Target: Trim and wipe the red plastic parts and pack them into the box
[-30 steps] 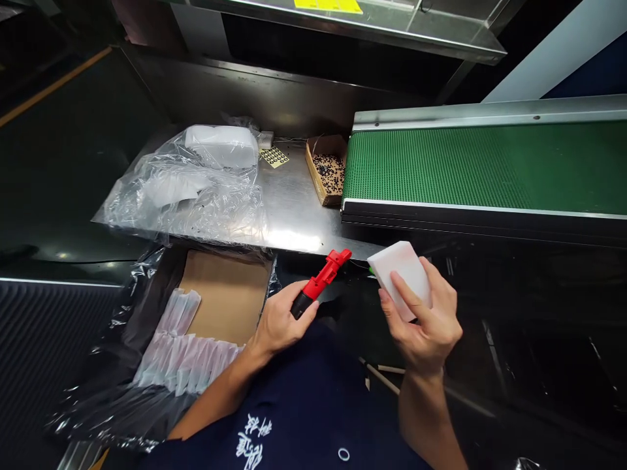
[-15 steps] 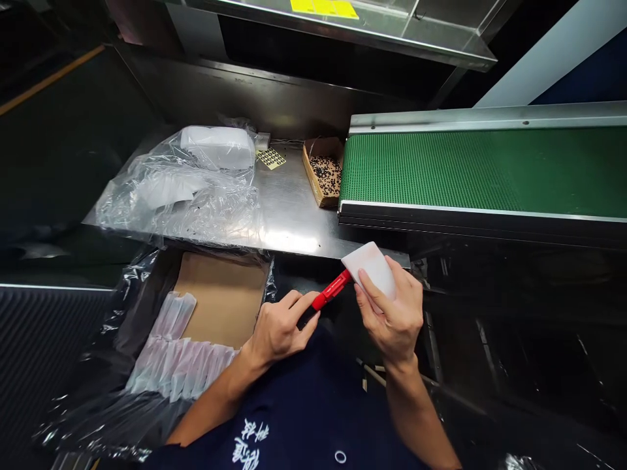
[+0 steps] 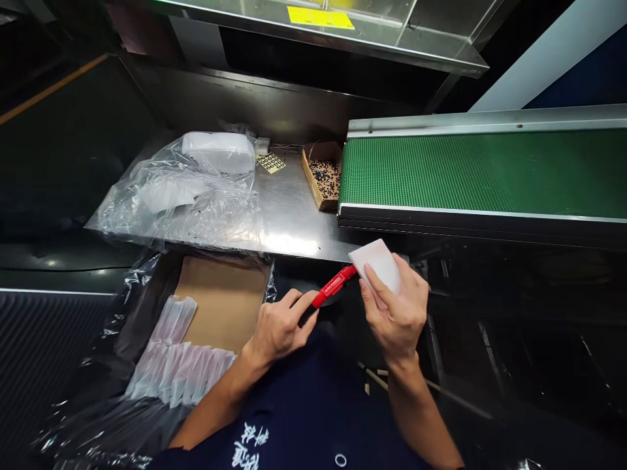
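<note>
Tool (image 3: 334, 286), slim and straight, bright red with a black end, is held to the right of the box (image 3: 220, 300), the black end being pinched between thumb and fingers of the left hand (image 3: 281, 326). It should handle as light, stiff and slightly slippery, best gripped by that end. Its red tip is met by a flat white pad (image 3: 382, 264), likely soft, clasped in the right hand (image 3: 399, 313) farther right of the box.
</note>
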Demonstrator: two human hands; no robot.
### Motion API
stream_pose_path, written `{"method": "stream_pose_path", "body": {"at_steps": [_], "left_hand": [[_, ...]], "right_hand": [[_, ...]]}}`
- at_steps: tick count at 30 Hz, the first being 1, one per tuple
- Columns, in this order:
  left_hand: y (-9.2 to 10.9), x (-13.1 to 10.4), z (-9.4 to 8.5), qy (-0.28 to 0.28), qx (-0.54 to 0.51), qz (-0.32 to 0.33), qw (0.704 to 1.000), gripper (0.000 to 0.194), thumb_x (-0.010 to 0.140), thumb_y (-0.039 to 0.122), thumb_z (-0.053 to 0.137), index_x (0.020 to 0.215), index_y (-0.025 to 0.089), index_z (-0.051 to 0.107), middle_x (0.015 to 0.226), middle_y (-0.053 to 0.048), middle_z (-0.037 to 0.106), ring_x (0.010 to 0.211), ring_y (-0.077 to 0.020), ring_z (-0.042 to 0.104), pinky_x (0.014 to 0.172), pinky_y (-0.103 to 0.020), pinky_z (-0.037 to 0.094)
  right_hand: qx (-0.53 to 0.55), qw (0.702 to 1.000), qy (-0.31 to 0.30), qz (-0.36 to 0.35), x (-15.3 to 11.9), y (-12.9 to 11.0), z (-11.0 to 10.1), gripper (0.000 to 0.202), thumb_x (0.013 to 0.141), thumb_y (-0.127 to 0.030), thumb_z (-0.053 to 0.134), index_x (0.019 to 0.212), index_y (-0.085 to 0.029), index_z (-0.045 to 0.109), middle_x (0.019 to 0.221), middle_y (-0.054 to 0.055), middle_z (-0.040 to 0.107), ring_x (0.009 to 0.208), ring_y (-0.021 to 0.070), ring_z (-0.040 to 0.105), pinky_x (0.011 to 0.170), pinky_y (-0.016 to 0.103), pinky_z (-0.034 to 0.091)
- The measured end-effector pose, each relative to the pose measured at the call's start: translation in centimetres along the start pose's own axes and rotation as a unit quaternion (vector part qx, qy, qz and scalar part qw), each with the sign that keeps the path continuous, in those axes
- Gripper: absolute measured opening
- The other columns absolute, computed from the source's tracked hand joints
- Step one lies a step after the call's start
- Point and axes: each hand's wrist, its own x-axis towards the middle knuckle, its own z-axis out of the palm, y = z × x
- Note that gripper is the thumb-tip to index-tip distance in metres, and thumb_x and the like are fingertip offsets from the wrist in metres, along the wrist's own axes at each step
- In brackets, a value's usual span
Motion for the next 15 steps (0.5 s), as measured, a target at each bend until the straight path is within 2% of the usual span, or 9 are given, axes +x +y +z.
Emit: {"method": "stream_pose_path", "body": {"at_steps": [3, 6, 9, 11, 13, 15], "left_hand": [[0.0, 0.0, 0.0, -0.001, 0.005, -0.003, 1.000, 0.022, 0.099, 0.031, 0.046, 0.113, 0.023, 0.060, 0.081, 0.001, 0.062, 0.058, -0.0131, 0.058, 0.047, -0.025, 0.039], [-0.1, -0.1, 0.0, -0.002, 0.010, -0.003, 1.000, 0.022, 0.098, 0.031, 0.046, 0.113, 0.023, 0.060, 0.081, 0.000, 0.062, 0.059, -0.0133, 0.058, 0.046, -0.025, 0.038], [-0.3, -0.3, 0.0, -0.006, -0.010, -0.018, 1.000, 0.022, 0.098, 0.031, 0.045, 0.112, 0.023, 0.061, 0.081, 0.000, 0.062, 0.060, -0.0138, 0.059, 0.047, -0.024, 0.039], [-0.6, -0.4, 0.0, -0.014, -0.025, -0.035, 0.999, 0.023, 0.098, 0.031, 0.045, 0.111, 0.023, 0.061, 0.080, 0.000, 0.062, 0.060, -0.0145, 0.059, 0.048, -0.024, 0.041], [-0.9, -0.4, -0.1, -0.021, -0.050, -0.062, 0.997, 0.024, 0.096, 0.030, 0.046, 0.112, 0.022, 0.061, 0.081, -0.001, 0.063, 0.064, -0.0156, 0.062, 0.053, -0.024, 0.045], [-1.4, -0.7, -0.3, -0.019, -0.096, -0.103, 0.990, 0.025, 0.094, 0.030, 0.047, 0.113, 0.021, 0.061, 0.087, -0.003, 0.066, 0.073, -0.0171, 0.065, 0.063, -0.024, 0.050]], "right_hand": [[0.038, 0.998, -0.033, -0.033, 0.1, 0.2, -0.1, 0.023, 0.084, -0.017, 0.068, 0.105, -0.024, 0.073, 0.131, 0.011, 0.056, 0.112, 0.0262, 0.055, 0.091, 0.042, 0.051], [-0.013, 0.999, -0.038, -0.031, 0.2, 0.7, 0.0, 0.021, 0.085, -0.018, 0.067, 0.103, -0.025, 0.074, 0.131, 0.012, 0.056, 0.112, 0.0270, 0.055, 0.091, 0.043, 0.051], [-0.067, 0.997, 0.002, 0.026, 0.3, 1.5, 0.3, 0.020, 0.086, -0.022, 0.066, 0.104, -0.024, 0.074, 0.132, 0.012, 0.056, 0.113, 0.0282, 0.054, 0.091, 0.043, 0.050], [-0.040, 0.997, 0.012, 0.070, 0.0, 2.3, 1.0, 0.024, 0.087, -0.028, 0.064, 0.109, -0.023, 0.072, 0.131, 0.012, 0.058, 0.113, 0.0280, 0.055, 0.094, 0.043, 0.049], [0.031, 0.991, -0.015, 0.131, -0.8, 3.0, 2.6, 0.033, 0.089, -0.037, 0.060, 0.117, -0.022, 0.067, 0.130, 0.011, 0.060, 0.115, 0.0273, 0.057, 0.098, 0.044, 0.047], [0.126, 0.962, -0.098, 0.220, -2.1, 3.5, 5.3, 0.042, 0.089, -0.042, 0.055, 0.125, -0.020, 0.061, 0.128, 0.011, 0.061, 0.115, 0.0260, 0.059, 0.099, 0.042, 0.047]]}}
